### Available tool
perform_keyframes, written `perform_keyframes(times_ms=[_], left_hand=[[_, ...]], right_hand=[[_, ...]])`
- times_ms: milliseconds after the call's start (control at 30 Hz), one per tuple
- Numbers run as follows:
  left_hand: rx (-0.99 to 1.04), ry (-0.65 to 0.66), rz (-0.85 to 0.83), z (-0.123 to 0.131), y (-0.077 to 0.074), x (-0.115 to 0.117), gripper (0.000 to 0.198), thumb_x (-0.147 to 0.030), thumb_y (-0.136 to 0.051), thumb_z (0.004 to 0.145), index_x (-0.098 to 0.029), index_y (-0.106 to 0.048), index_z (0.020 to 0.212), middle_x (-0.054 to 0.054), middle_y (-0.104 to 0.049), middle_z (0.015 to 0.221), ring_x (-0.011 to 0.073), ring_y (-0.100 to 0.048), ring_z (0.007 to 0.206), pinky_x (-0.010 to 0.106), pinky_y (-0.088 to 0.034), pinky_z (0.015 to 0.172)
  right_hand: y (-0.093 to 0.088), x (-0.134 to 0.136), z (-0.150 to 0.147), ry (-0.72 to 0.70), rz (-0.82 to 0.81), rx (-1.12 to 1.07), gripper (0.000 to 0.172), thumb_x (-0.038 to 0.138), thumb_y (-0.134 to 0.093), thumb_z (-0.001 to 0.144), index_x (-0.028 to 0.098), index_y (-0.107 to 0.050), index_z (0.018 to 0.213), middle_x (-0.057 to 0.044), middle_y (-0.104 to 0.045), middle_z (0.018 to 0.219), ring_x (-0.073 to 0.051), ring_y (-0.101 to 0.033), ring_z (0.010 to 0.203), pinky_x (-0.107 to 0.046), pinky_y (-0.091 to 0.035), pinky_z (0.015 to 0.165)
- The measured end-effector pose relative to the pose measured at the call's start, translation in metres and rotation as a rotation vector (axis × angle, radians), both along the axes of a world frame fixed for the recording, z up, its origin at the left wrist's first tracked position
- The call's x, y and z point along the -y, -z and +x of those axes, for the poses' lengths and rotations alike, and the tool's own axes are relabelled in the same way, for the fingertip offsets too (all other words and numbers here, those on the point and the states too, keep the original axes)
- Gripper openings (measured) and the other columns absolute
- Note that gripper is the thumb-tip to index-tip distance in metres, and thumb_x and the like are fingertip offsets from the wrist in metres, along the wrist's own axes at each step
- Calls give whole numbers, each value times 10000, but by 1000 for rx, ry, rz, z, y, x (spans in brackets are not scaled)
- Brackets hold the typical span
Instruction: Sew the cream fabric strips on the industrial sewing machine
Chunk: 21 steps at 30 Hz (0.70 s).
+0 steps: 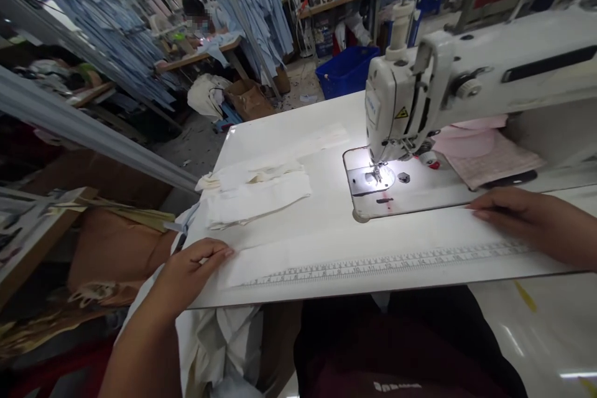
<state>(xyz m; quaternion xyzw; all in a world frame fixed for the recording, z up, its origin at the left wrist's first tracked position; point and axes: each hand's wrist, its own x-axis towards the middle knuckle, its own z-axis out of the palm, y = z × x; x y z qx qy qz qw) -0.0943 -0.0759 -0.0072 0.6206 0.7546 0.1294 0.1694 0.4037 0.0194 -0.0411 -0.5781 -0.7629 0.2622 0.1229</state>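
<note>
A long white fabric strip (354, 247) lies flat along the front of the white sewing table, hardly distinct from its surface. At its left end my left hand (198, 267) is closed, thumb and forefinger pinching the edge. My right hand (517, 214) grips the other end, fingers together, just right of the needle plate. Below the strip runs a printed ruler (373, 267) along the table's front edge. Small folded white fabric pieces (259, 194) are stacked beyond my left hand. The sewing machine (396, 99) stands at right, its lamp lighting the needle area.
Pink fabric (485, 149) lies under the machine arm. White cloth (224, 342) hangs below the table's left front. Past the table are a blue crate (347, 68), a brown bag (249, 99), racks of light blue garments (256, 6) and a person at another table.
</note>
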Motion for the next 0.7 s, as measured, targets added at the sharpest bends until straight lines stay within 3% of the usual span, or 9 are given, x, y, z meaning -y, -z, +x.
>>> perform_keyframes(times_ms=[167, 333, 400, 533, 700], left_hand=[[-49, -70, -84, 6, 4, 0, 354, -581, -601, 610, -236, -662, 663, 21, -676, 684, 219, -620, 661, 274, -501, 571], [18, 6, -10, 11, -3, -1, 356, -574, -530, 680, -251, -657, 599, 14, -688, 718, 211, -627, 705, 274, -513, 673], [11, 6, -8, 11, -3, -3, 348, -580, -551, 658, -252, -661, 619, 18, -691, 729, 215, -628, 711, 267, -512, 637], [-18, -97, -102, 12, -1, -7, 357, -583, -618, 550, -239, -659, 633, 23, -691, 711, 228, -624, 690, 262, -492, 567], [48, -78, -128, 17, -3, -6, 346, -558, -557, 608, -217, -618, 589, 27, -656, 665, 211, -597, 687, 282, -478, 659]], right_hand=[[0, 0, 1, 12, -56, 1, 269, 451, -446, 799, 245, -618, 815, -66, -637, 856, -221, -579, 791, -349, -431, 728], [-3, 1, 1, -13, -70, -4, 286, 440, -433, 823, 235, -629, 858, -65, -633, 885, -207, -574, 820, -327, -418, 748], [-5, 1, 0, -16, -72, -9, 301, 450, -422, 827, 235, -632, 853, -66, -637, 883, -205, -577, 814, -325, -421, 745], [-6, -2, 0, 23, -71, -23, 367, 542, -439, 737, 251, -653, 800, -62, -649, 856, -226, -593, 781, -355, -455, 710], [6, -4, 7, 49, -35, -10, 424, 660, -434, 678, 303, -652, 749, -46, -666, 811, -233, -618, 720, -375, -497, 651]])
